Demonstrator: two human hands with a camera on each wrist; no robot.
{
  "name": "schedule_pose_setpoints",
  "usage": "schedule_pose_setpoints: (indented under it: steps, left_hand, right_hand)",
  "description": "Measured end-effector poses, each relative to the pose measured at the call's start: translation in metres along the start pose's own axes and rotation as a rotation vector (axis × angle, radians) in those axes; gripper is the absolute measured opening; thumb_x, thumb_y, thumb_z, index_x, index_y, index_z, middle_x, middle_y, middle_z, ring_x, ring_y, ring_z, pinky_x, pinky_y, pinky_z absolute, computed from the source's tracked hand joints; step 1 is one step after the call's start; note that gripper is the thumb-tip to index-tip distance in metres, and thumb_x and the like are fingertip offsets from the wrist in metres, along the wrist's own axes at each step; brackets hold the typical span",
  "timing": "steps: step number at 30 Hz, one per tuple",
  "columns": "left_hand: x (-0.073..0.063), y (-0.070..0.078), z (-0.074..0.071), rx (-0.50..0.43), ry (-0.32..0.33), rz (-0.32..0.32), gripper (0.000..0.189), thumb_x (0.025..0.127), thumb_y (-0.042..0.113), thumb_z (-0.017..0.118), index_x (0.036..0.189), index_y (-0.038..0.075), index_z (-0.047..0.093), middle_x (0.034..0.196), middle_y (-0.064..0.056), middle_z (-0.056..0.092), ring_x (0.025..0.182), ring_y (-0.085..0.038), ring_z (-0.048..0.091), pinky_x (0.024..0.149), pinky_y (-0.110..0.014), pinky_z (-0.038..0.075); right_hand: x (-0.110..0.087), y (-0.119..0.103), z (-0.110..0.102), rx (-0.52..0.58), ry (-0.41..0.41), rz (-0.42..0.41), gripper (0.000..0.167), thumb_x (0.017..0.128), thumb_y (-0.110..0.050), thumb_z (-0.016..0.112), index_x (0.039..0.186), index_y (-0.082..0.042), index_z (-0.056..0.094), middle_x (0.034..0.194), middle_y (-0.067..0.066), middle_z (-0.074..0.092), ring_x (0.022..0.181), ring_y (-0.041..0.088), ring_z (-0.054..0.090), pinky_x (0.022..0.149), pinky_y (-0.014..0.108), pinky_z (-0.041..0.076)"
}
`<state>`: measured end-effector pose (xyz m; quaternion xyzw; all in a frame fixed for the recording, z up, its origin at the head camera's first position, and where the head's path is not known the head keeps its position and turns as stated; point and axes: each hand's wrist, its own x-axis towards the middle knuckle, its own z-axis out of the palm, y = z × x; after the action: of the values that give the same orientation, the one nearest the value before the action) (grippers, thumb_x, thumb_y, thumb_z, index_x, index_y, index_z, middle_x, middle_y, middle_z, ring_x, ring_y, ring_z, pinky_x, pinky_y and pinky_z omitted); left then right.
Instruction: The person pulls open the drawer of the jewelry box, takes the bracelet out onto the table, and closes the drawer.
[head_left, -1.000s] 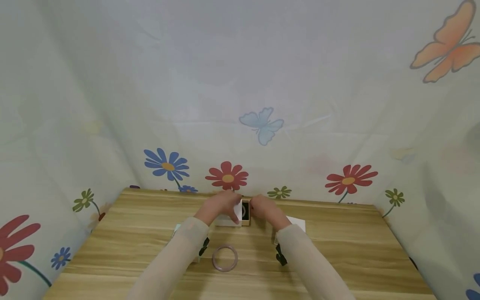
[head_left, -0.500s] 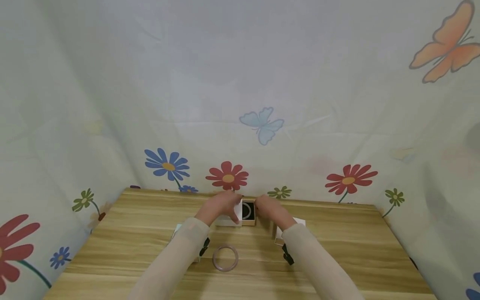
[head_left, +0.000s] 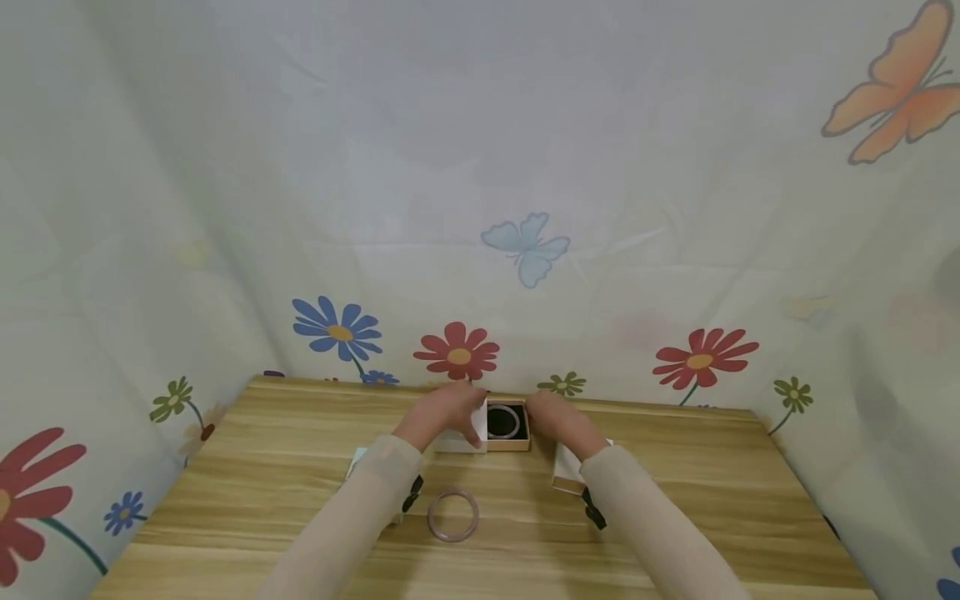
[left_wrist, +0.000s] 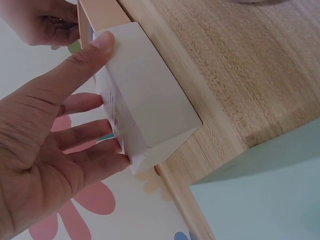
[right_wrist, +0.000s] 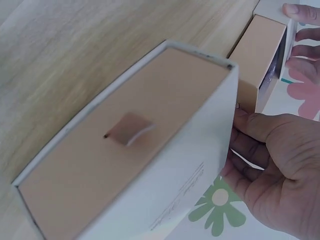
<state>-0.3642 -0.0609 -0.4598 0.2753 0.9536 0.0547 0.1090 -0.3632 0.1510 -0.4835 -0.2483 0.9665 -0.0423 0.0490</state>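
Note:
In the head view my left hand (head_left: 447, 414) holds the white outer sleeve (head_left: 460, 444) of a small slide-out box at the table's back edge. The left wrist view shows its thumb on one face of the sleeve and its fingers on another. A tan drawer (head_left: 510, 446) sticks out of the sleeve to the right. On the drawer's black lining lies a pale bangle (head_left: 517, 424). My right hand (head_left: 558, 419) pinches at the drawer's outer end, fingers curled; the exact grip point is partly hidden. A pinkish bangle (head_left: 431, 515) lies loose on the table, nearer me.
Beside my right wrist stands another white box (head_left: 567, 472); its tan end with a small pull tab (right_wrist: 129, 129) fills much of the right wrist view. A pale mint item (head_left: 356, 457) is partly hidden behind my left forearm. A flower-printed cloth (head_left: 600, 333) hangs behind the wooden table (head_left: 675, 500).
My right hand has moved right and pulled the drawer further out of the sleeve, so the whole bangle inside shows more. My left hand and the sleeve have stayed in place.

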Motion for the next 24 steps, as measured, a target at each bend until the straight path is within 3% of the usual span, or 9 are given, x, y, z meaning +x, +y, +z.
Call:
schedule_pose_setpoints:
  steps: [7, 12, 15, 19, 24]
  left_hand:
    - [0.002, 0.000, 0.002, 0.007, 0.002, 0.006, 0.066, 0.070, 0.042, 0.094, 0.121, 0.012, 0.066, 0.110, 0.000, 0.070, 0.099, -0.019, 0.064, 0.090, -0.036, 0.054]
    - [0.003, 0.000, 0.003, 0.003, 0.005, 0.005, 0.066, 0.070, 0.041, 0.094, 0.122, 0.012, 0.066, 0.111, 0.000, 0.070, 0.101, -0.019, 0.064, 0.090, -0.037, 0.054]
    - [0.003, 0.000, 0.003, -0.009, 0.000, -0.005, 0.067, 0.070, 0.041, 0.094, 0.123, 0.012, 0.065, 0.113, 0.000, 0.069, 0.104, -0.020, 0.064, 0.092, -0.037, 0.054]
    - [0.003, 0.000, 0.002, -0.024, -0.007, -0.018, 0.069, 0.070, 0.041, 0.094, 0.126, 0.013, 0.064, 0.116, 0.000, 0.069, 0.108, -0.021, 0.063, 0.095, -0.038, 0.053]
    - [0.003, 0.000, 0.000, -0.020, -0.009, -0.002, 0.060, 0.070, 0.040, 0.094, 0.115, 0.013, 0.064, 0.100, 0.002, 0.066, 0.093, -0.019, 0.060, 0.085, -0.036, 0.053]
  right_hand:
    - [-0.004, 0.003, 0.000, 0.018, -0.035, 0.060, 0.022, 0.100, -0.001, 0.057, 0.079, -0.003, 0.065, 0.080, 0.011, 0.065, 0.068, 0.020, 0.053, 0.068, 0.039, 0.051]
    - [-0.009, 0.006, 0.001, -0.006, 0.022, 0.016, 0.023, 0.099, -0.001, 0.056, 0.078, -0.004, 0.063, 0.077, 0.009, 0.063, 0.066, 0.017, 0.049, 0.065, 0.036, 0.048]
    - [-0.010, 0.007, 0.003, 0.028, 0.037, 0.029, 0.023, 0.099, 0.000, 0.057, 0.077, -0.006, 0.062, 0.074, 0.006, 0.059, 0.066, 0.017, 0.046, 0.063, 0.034, 0.043]
    - [-0.011, 0.005, 0.000, 0.068, 0.052, 0.081, 0.014, 0.098, -0.001, 0.061, 0.087, -0.004, 0.068, 0.081, 0.006, 0.064, 0.072, 0.019, 0.055, 0.068, 0.037, 0.049]
    - [-0.013, -0.003, -0.010, 0.064, 0.121, 0.068, 0.011, 0.099, -0.003, 0.060, 0.092, -0.003, 0.069, 0.086, 0.010, 0.067, 0.078, 0.023, 0.062, 0.073, 0.041, 0.053]
